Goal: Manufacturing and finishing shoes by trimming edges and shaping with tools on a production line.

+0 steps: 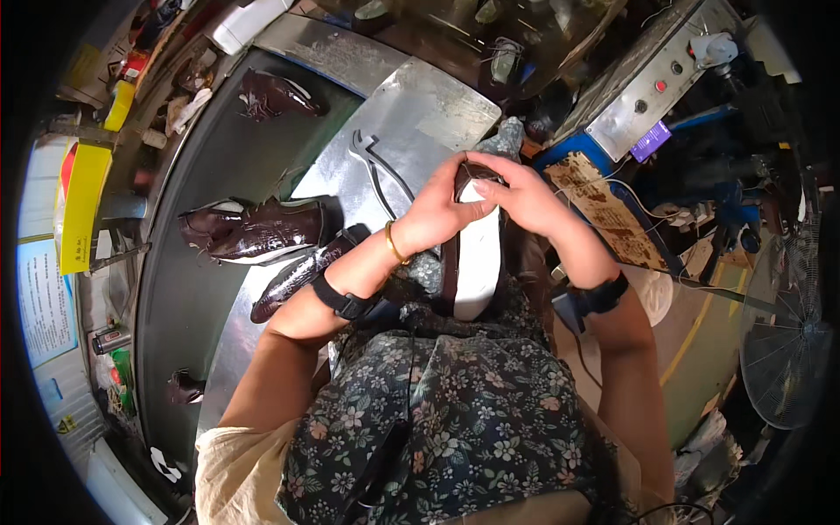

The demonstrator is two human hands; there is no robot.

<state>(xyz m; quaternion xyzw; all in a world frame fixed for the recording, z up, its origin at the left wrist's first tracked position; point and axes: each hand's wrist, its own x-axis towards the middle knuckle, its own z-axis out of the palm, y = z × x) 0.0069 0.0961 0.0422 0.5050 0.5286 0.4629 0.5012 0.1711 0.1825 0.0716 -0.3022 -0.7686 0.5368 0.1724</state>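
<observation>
A dark brown shoe with a white sole [477, 271] lies upside down in my lap, its sole facing up. My left hand [437, 210] grips the shoe's far end from the left. From the right, my right hand [523, 199] wraps round the same end, and both thumbs press on the sole. Metal pincers [385, 171] lie on the steel tabletop [429, 105], just beyond my left hand. To the left of my left forearm are a glossy dark brown shoe [302, 278] and a pair-like cluster of brown shoe uppers [271, 229].
A dark conveyor belt [188, 324] curves along the left, with another brown shoe [278, 94] at its far end. A machine with a button panel [652, 83] stands at the far right. A standing fan [792, 359] is at the right edge.
</observation>
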